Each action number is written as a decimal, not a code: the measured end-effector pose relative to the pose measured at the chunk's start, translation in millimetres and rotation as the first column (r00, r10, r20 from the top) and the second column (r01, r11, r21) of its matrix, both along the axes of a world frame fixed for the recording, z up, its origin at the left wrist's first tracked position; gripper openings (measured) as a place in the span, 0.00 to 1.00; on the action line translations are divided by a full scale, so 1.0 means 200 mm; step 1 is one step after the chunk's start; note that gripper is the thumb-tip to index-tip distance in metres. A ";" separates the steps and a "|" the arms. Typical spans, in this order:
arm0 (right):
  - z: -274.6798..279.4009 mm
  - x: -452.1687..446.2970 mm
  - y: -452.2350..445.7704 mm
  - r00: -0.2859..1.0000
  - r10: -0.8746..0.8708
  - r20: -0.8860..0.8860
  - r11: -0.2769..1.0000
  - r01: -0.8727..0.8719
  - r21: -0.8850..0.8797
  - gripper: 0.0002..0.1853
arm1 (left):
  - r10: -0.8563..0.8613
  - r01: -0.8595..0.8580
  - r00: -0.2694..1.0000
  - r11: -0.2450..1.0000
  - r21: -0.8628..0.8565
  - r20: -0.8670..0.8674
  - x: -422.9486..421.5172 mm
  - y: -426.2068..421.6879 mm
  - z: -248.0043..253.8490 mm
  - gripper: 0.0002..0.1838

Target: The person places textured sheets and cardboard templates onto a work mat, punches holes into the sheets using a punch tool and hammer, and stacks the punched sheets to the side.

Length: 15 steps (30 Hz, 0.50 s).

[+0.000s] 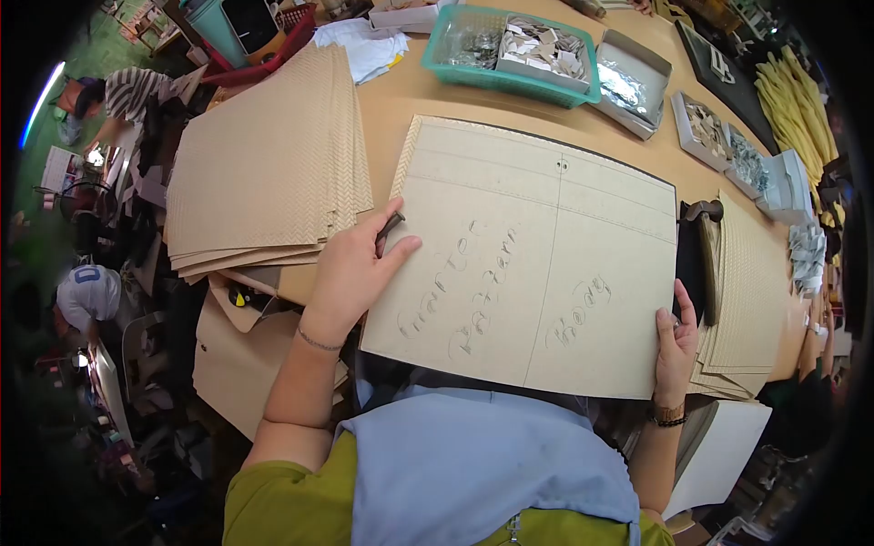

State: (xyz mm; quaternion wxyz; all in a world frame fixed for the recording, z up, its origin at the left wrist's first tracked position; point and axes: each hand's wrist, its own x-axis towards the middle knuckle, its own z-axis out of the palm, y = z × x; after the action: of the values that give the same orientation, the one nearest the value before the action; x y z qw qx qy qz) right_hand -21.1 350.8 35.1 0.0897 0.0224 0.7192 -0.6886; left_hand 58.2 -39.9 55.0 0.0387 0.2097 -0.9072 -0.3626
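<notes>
A large beige cardboard pattern with pencil lines, handwriting and two small holes near its top lies tilted across my lap and the table edge. My left hand grips its left side, thumb on top. A short dark metal rod, perhaps a punch, pokes out between that thumb and the fingers. On the right edge, my right hand is closed, thumb on the face. Woven-textured material shows along the pattern's upper left edge; whether it is a separate sheet beneath, I cannot tell.
Stacks of woven-textured sheets lie left, with more sheets at right beside a hammer. Behind stand a green basket of small pieces, a grey box and several small part boxes. A person in white is far left.
</notes>
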 end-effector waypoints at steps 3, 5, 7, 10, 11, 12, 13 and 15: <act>0.02 -0.01 -0.02 1.000 0.010 0.009 1.000 -0.010 0.003 0.27 | -0.012 0.012 1.000 1.000 -0.017 -0.004 -0.01 -0.02 -0.01 0.28; 0.02 -0.01 -0.02 1.000 0.008 0.019 1.000 -0.009 0.026 0.26 | -0.016 0.016 1.000 1.000 -0.020 0.004 -0.02 -0.03 -0.01 0.28; 0.01 -0.02 -0.01 0.999 0.018 0.032 0.999 -0.019 0.046 0.26 | -0.019 0.020 1.000 1.000 -0.019 0.018 -0.02 -0.03 -0.01 0.28; 0.01 -0.03 -0.01 0.999 0.013 0.048 0.998 -0.016 0.062 0.26 | -0.022 0.022 0.999 1.000 -0.002 0.037 -0.03 -0.04 -0.02 0.28; 0.03 -0.03 -0.04 0.999 -0.013 0.049 0.998 0.010 0.063 0.26 | -0.017 0.018 0.999 1.000 -0.008 0.049 -0.03 -0.04 -0.02 0.29; 0.04 -0.03 -0.05 0.998 -0.041 0.049 0.997 0.037 0.064 0.26 | -0.015 0.016 0.998 1.000 -0.014 0.061 -0.03 -0.04 -0.01 0.29; 0.05 -0.04 -0.03 0.999 0.009 0.040 0.976 -0.018 0.218 0.26 | -0.015 0.016 0.997 1.000 -0.021 0.073 -0.04 -0.03 0.00 0.29; 0.07 -0.08 0.05 0.994 0.095 0.046 0.854 -0.105 0.509 0.24 | 0.010 -0.010 0.993 1.000 0.003 0.117 -0.04 -0.02 0.03 0.28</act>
State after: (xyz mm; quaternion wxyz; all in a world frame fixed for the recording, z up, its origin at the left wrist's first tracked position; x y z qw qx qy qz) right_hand -37.3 360.1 49.9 0.1230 0.0143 0.8752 -0.4676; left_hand 49.6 -44.4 61.3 -0.0132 0.2352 -0.9062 -0.3512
